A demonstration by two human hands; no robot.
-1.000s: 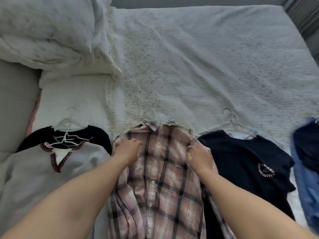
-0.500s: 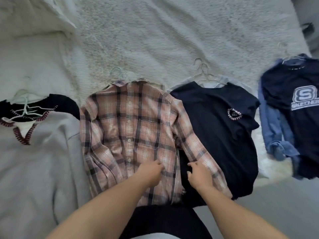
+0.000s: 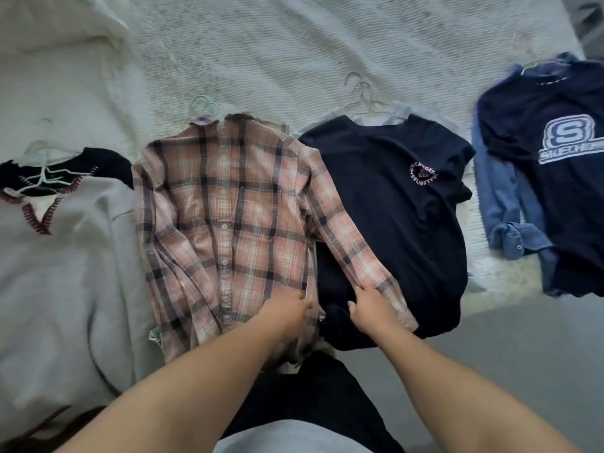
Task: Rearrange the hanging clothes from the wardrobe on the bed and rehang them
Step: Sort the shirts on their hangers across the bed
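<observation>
Now both grips closed on plaid shirt [image 3: 225, 220] — left hand [image 3: 287, 310] pinching hem, right hand [image 3: 371, 307] pinching sleeve cuff.

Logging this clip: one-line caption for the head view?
Both hands straighten a plaid shirt lying among hangered clothes on the bed.
</observation>
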